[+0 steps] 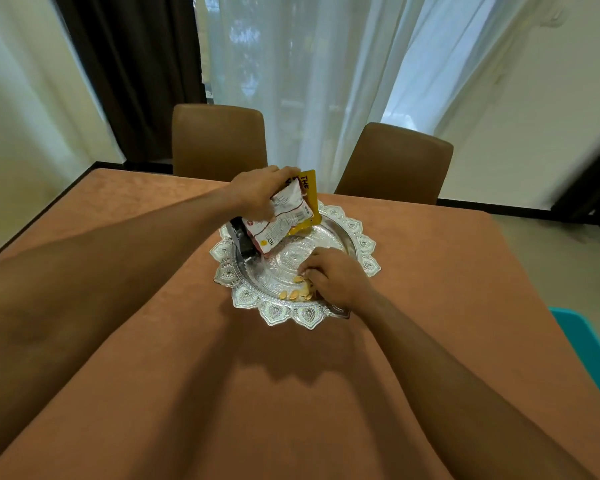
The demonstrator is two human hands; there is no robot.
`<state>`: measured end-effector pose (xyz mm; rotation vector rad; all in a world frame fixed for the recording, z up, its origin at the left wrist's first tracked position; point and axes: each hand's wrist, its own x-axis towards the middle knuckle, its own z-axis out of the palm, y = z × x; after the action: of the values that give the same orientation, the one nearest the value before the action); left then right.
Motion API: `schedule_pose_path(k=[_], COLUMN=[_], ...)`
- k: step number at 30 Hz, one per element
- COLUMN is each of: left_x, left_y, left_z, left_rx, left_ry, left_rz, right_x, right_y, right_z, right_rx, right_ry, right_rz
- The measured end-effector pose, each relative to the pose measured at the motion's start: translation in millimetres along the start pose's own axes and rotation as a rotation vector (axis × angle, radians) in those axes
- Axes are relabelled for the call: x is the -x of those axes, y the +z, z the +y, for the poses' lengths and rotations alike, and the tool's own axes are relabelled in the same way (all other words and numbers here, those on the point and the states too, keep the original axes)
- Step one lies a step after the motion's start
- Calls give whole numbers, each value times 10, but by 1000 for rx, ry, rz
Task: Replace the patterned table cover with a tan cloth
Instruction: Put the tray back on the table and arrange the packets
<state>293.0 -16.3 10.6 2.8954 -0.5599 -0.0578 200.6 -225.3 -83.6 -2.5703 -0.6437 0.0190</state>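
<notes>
Covering the whole tabletop, the tan cloth (291, 393) lies flat and smooth, its far edge at 12 o'clock. On its middle sits an embossed silver tray (366, 244) with a scalloped rim. The left hand (260, 192), at the tray's 11 o'clock, grips a bundle of snack packets from above: a white packet (284, 220) in front, a yellow packet (310, 192) behind and a dark packet (243, 237) below, all tilted, the dark one's lower end on the tray. The right hand (333, 275), at the tray's 5 o'clock, curls its fingers down onto pale seeds (293, 294) scattered there; whether it pinches any cannot be told. Two brown chairs (219, 140) stand at 12 o'clock before sheer curtains (309, 64).
</notes>
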Motion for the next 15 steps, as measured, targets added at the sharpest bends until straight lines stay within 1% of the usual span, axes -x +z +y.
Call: schedule_pose_path(k=[2, 5, 10, 15], left_x=[-10, 30, 191, 475], left_y=[45, 144, 343, 596], left_z=[3, -48, -168, 64], left_rx=[-73, -83, -195, -303], left_ry=[-3, -35, 50, 266], left_rz=[39, 58, 55, 285], right_x=[2, -24, -64, -58], right_y=[4, 41, 59, 54], right_z=[18, 35, 23, 15], right_rx=[-34, -30, 47, 101], right_ry=[23, 52, 56, 44], right_rz=[34, 47, -5, -35])
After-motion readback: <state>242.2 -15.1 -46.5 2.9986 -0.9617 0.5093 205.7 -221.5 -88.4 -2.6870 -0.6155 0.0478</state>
